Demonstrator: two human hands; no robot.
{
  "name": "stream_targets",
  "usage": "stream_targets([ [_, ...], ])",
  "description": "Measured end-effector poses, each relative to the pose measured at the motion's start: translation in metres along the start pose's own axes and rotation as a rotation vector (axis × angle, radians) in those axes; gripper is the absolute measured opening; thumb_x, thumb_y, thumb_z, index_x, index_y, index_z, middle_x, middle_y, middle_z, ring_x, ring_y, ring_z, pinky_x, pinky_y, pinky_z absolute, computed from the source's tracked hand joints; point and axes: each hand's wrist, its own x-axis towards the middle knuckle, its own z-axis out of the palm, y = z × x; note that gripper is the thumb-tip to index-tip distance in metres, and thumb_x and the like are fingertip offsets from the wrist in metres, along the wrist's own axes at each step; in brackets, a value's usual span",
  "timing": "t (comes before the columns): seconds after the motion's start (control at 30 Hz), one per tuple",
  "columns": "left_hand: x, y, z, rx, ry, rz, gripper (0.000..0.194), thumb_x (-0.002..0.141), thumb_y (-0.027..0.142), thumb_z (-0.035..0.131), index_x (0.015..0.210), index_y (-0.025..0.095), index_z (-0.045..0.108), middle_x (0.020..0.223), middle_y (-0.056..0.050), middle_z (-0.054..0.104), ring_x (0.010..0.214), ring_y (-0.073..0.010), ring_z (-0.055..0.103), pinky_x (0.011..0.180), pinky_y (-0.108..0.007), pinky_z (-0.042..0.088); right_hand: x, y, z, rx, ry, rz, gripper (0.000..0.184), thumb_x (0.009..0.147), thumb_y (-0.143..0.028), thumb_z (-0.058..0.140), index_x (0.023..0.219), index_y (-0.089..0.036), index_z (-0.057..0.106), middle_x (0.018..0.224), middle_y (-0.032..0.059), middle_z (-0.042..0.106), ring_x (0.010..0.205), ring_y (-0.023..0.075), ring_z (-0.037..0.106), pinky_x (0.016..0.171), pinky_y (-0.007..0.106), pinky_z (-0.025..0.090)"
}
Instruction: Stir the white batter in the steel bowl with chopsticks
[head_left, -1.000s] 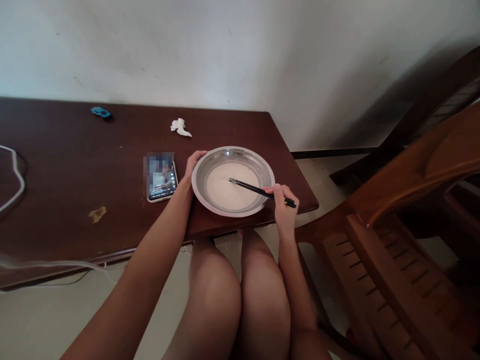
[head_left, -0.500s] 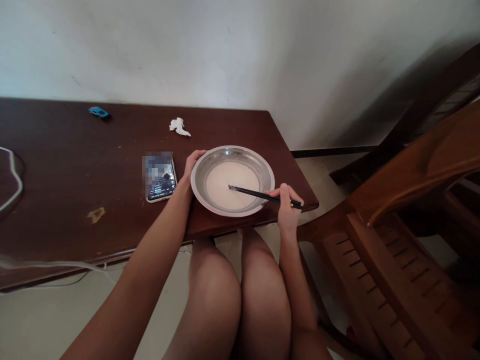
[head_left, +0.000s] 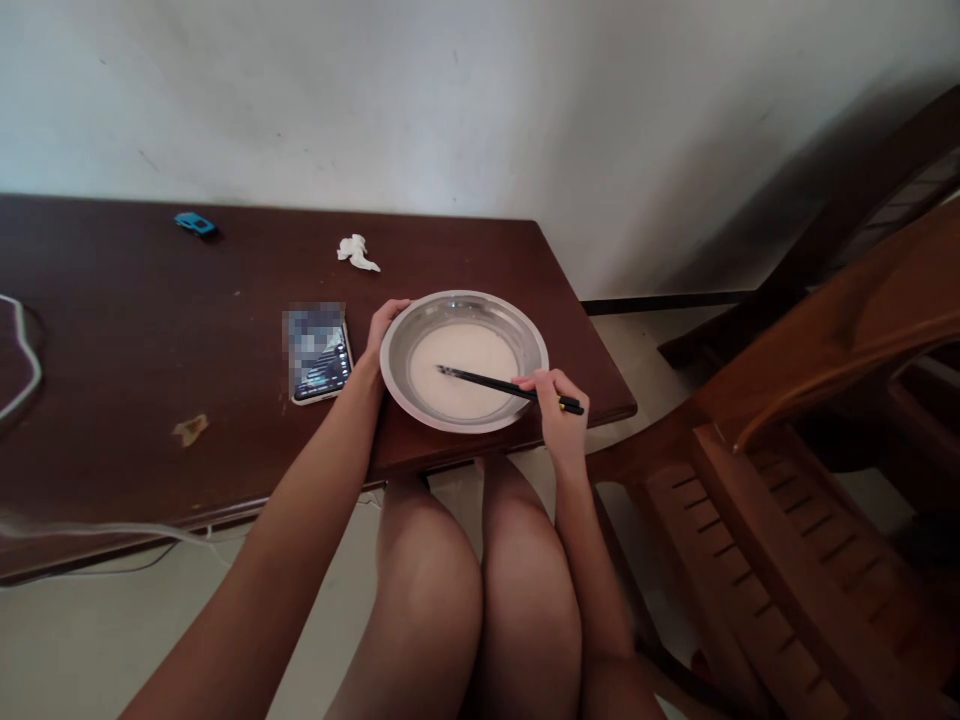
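A wide steel bowl (head_left: 525,335) with a pale white liquid (head_left: 469,355) in it stands near the front right corner of a dark wooden table (head_left: 150,350). My right hand (head_left: 559,410) is closed on a pair of black chopsticks (head_left: 487,382), whose tips dip into the liquid left of centre. My left hand (head_left: 384,325) rests against the bowl's left rim, its fingers curled on the edge.
A phone (head_left: 319,355) with a lit screen lies just left of the bowl. Farther back are a crumpled tissue (head_left: 356,252) and a small blue toy car (head_left: 195,223). A white cable (head_left: 26,355) lies at the left. A wooden chair (head_left: 825,420) stands to the right.
The chopstick tips have swept from the middle of the liquid toward the left, and my right hand has shifted slightly with them. My left hand has stayed on the rim.
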Motion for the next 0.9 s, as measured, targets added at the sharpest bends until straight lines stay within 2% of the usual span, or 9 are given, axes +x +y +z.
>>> stream_targets([
  [0.17, -0.0014, 0.0004, 0.0012, -0.012, -0.006, -0.017, 0.028, 0.081, 0.022, 0.042, 0.062, 0.019, 0.062, 0.052, -0.001, 0.06, 0.077, -0.0197, 0.064, 0.073, -0.028, 0.05, 0.0006, 0.0007, -0.0013, 0.011, 0.18, 0.016, 0.036, 0.087, -0.04, 0.046, 0.06, -0.02, 0.06, 0.064, 0.0002, 0.066, 0.067, 0.0145, 0.063, 0.075, 0.032, 0.049],
  [0.23, -0.0028, 0.0004, 0.0019, 0.018, 0.007, -0.004, 0.026, 0.08, 0.023, 0.043, 0.063, 0.019, 0.063, 0.055, 0.0, 0.062, 0.076, -0.0196, 0.064, 0.072, -0.028, 0.05, 0.0003, 0.0003, -0.0011, 0.047, 0.141, 0.023, 0.038, 0.087, -0.04, 0.045, 0.058, -0.02, 0.059, 0.062, -0.0004, 0.065, 0.065, 0.0143, 0.064, 0.074, 0.032, 0.049],
  [0.3, -0.0032, 0.0001, 0.0019, 0.035, 0.008, 0.001, 0.023, 0.079, 0.025, 0.045, 0.065, 0.02, 0.063, 0.057, 0.0, 0.062, 0.076, -0.0195, 0.064, 0.072, -0.027, 0.05, 0.0001, 0.0002, -0.0005, 0.03, 0.045, 0.016, 0.035, 0.087, -0.039, 0.047, 0.061, -0.021, 0.061, 0.065, 0.0006, 0.068, 0.07, 0.0153, 0.064, 0.076, 0.032, 0.049],
  [0.37, -0.0022, -0.0004, 0.0013, 0.033, 0.008, 0.003, 0.023, 0.079, 0.025, 0.045, 0.064, 0.02, 0.062, 0.056, 0.0, 0.062, 0.075, -0.0194, 0.064, 0.072, -0.027, 0.05, 0.0005, 0.001, -0.0002, -0.02, 0.011, 0.004, 0.031, 0.085, -0.039, 0.049, 0.065, -0.021, 0.063, 0.072, 0.0017, 0.07, 0.077, 0.0161, 0.064, 0.079, 0.034, 0.048],
  [0.53, 0.0018, -0.0016, -0.0015, 0.031, -0.001, 0.008, 0.024, 0.079, 0.025, 0.044, 0.065, 0.02, 0.063, 0.056, 0.0, 0.062, 0.075, -0.0199, 0.064, 0.073, -0.028, 0.051, 0.0016, 0.0025, -0.0014, 0.002, 0.202, 0.013, 0.037, 0.087, -0.041, 0.046, 0.059, -0.021, 0.061, 0.064, 0.0004, 0.067, 0.067, 0.0147, 0.062, 0.076, 0.033, 0.049],
  [0.6, 0.002, -0.0018, -0.0018, 0.027, -0.012, 0.014, 0.023, 0.078, 0.024, 0.045, 0.065, 0.02, 0.063, 0.056, 0.0, 0.062, 0.077, -0.0199, 0.064, 0.074, -0.028, 0.051, 0.0013, 0.0017, -0.0011, 0.051, 0.157, 0.016, 0.039, 0.087, -0.04, 0.045, 0.057, -0.021, 0.06, 0.06, -0.0004, 0.065, 0.064, 0.0144, 0.063, 0.074, 0.032, 0.049],
  [0.7, 0.0011, -0.0013, -0.0007, -0.001, -0.018, 0.007, 0.024, 0.078, 0.022, 0.044, 0.062, 0.02, 0.062, 0.054, 0.0, 0.061, 0.079, -0.0203, 0.064, 0.075, -0.029, 0.051, 0.0013, 0.0014, -0.0005, 0.016, 0.033, 0.013, 0.033, 0.086, -0.04, 0.048, 0.062, -0.021, 0.062, 0.066, 0.0007, 0.068, 0.073, 0.0157, 0.064, 0.077, 0.033, 0.049],
  [0.8, 0.0003, -0.0007, 0.0002, -0.011, -0.014, 0.006, 0.026, 0.078, 0.022, 0.043, 0.061, 0.02, 0.062, 0.053, 0.0, 0.061, 0.079, -0.0203, 0.064, 0.074, -0.028, 0.051, 0.0018, 0.0029, -0.0016, -0.064, 0.114, 0.005, 0.031, 0.085, -0.04, 0.049, 0.065, -0.021, 0.063, 0.071, 0.0016, 0.07, 0.076, 0.016, 0.062, 0.08, 0.034, 0.048],
  [0.9, 0.0002, -0.001, -0.0006, -0.021, -0.035, -0.003, 0.025, 0.078, 0.023, 0.044, 0.062, 0.02, 0.062, 0.054, 0.0, 0.062, 0.079, -0.0204, 0.064, 0.074, -0.029, 0.051, 0.0015, 0.003, -0.0027, -0.022, 0.205, 0.005, 0.036, 0.087, -0.04, 0.045, 0.06, -0.021, 0.06, 0.064, 0.0005, 0.066, 0.068, 0.0148, 0.062, 0.076, 0.033, 0.049],
])
